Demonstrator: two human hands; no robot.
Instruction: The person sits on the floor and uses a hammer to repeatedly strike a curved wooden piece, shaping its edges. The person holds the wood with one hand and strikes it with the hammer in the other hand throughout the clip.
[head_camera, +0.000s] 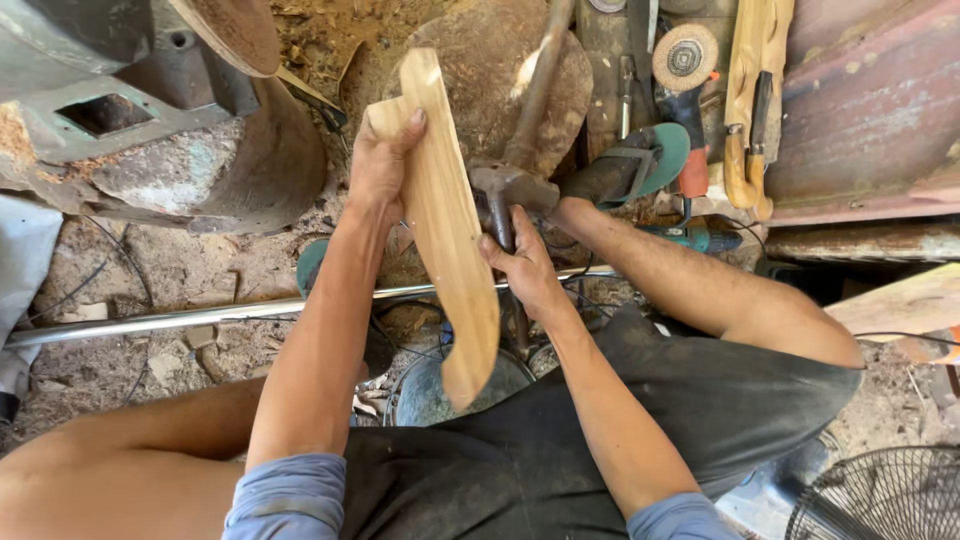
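While the left hand grips the curved wooden blank near its upper end, upright above the lap, the right hand clasps a hammer; the blank looks stiff, light, smooth, best held mid-length.

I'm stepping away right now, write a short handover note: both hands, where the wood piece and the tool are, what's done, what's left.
Left hand: closed around the upper end of the curved wooden piece, holding it on edge, near upright, over the lap.
Right hand: gripping the hammer close to its head, right beside the wooden piece.
Nearby: metal pipe lying across the ground under the arms; similar shaped wooden pieces and an angle grinder at upper right.
Done: the piece is already cut to its curved outline.
Left: cannot tell any hammer marks yet; the hammer looks poised, not striking.
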